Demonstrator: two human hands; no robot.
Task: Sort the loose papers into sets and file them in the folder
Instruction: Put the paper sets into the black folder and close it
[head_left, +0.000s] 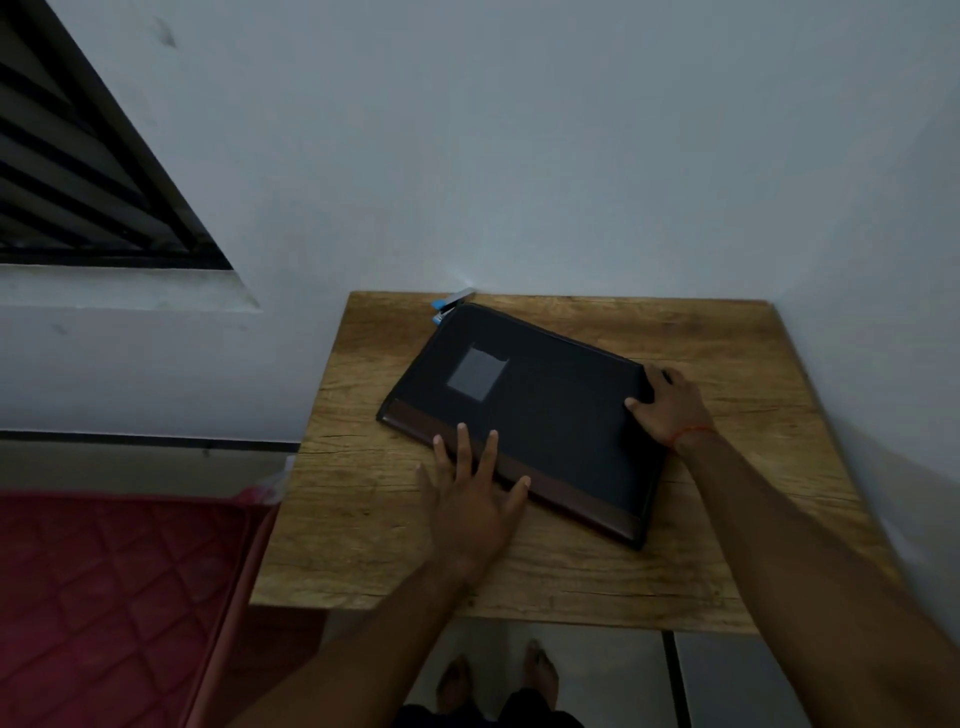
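Dim room: wooden table (519, 582) against pale wall (519, 130), louvred window (78, 182).

Closed dark folder (540, 415) lies askew, flat.

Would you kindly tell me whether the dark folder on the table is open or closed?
Closed. The folder lies flat on the table with its cover down and no pages showing.

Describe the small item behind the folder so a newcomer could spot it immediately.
Start at the wooden table. A black folder lies on it; past the folder's far left corner, by the table's back edge, sits the small item. It alone is blue and silver.
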